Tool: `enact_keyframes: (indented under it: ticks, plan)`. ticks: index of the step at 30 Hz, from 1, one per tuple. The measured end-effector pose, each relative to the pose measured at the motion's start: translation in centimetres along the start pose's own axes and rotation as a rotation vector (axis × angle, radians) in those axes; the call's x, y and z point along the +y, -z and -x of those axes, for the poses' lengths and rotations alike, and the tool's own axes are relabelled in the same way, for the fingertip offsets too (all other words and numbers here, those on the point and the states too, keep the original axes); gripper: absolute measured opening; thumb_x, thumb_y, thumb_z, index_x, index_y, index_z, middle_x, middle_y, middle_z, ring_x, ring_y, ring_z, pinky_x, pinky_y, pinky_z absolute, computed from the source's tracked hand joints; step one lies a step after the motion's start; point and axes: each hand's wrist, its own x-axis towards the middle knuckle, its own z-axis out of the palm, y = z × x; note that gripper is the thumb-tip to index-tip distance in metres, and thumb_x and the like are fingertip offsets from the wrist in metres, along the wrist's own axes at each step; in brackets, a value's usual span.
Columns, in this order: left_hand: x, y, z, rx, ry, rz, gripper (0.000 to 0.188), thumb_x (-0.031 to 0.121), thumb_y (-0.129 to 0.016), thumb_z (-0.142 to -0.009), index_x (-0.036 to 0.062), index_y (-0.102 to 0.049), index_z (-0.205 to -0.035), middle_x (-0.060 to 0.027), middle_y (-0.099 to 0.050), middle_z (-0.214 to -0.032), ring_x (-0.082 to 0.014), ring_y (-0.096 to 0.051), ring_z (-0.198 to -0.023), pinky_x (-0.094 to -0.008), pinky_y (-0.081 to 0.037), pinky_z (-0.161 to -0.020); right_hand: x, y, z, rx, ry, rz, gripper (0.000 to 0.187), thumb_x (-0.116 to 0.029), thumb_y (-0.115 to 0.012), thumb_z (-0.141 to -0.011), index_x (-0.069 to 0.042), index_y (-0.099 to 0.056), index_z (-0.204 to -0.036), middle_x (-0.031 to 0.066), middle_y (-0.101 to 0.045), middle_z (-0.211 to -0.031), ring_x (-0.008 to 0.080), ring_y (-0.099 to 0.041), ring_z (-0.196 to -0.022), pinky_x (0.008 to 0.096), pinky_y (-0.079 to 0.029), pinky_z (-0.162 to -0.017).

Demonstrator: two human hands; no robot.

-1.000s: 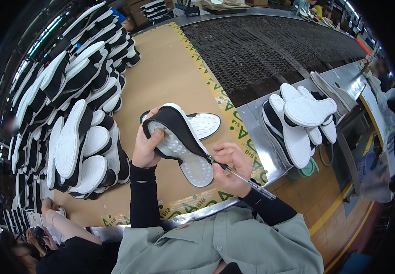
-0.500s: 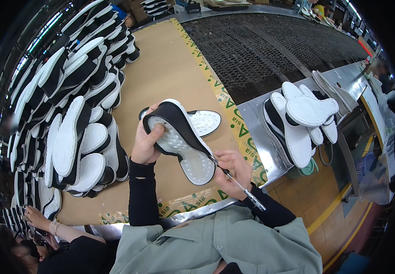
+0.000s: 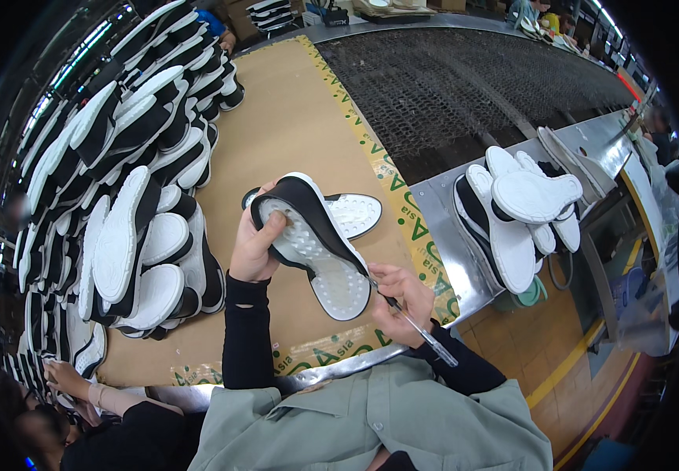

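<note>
My left hand [image 3: 253, 247] grips a black-and-white shoe sole [image 3: 338, 289] from its left side, the thumb pressed inside its studded hollow. The sole is tilted above the cardboard, its inner face toward me. My right hand [image 3: 404, 304] is closed round a slim pen-like tool [image 3: 440, 347] with a dark grip and a shiny silver end. The tool's tip meets the sole's right edge; the exact contact is too small to make out. Behind the held sole, a second sole [image 3: 359, 213] lies on the cardboard, partly hidden.
Tall piles of black-and-white soles [image 3: 120, 251] stand on the left. More soles [image 3: 504, 228] are stacked on the metal edge at right, beside a dark mesh conveyor [image 3: 465, 86]. Brown cardboard [image 3: 276, 102] with yellow tape covers the table. A co-worker's hand [image 3: 69, 381] is at lower left.
The view has shifted slightly. My hands, the sole and the tool keep nearly the same positions, with the tool's tip still at the sole's edge.
</note>
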Motion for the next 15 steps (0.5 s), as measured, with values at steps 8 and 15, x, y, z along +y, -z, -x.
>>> enact_keyframes:
  ticks: [8,15]
  plan:
    - [-0.3,3.0,0.0,0.093,0.064,0.046,0.049,0.019,-0.066,-0.092,-0.0007,-0.046,-0.132,-0.0094,-0.061,-0.117,-0.0172,-0.06,-0.107,-0.0332,-0.049,-0.092,0.3,1.0,-0.4,0.077,-0.28,-0.224,0.017,-0.003,-0.062,-0.087,0.003,-0.058,-0.102,0.0145,-0.067,-0.095,0.0253,-0.067,-0.099,0.0318,-0.051,-0.084]
    - [1.0,2.4,0.3,-0.028,0.018,0.076,0.061,0.016,-0.072,-0.086,0.0007,-0.042,-0.137,-0.008,-0.059,-0.12,-0.0173,-0.059,-0.11,-0.0313,-0.046,-0.097,1.9,1.8,-3.1,-0.209,-0.738,-0.467,0.034,-0.016,-0.056,-0.098,0.005,-0.056,-0.125,0.0171,-0.066,-0.115,0.0206,-0.063,-0.108,0.0335,-0.047,-0.097]
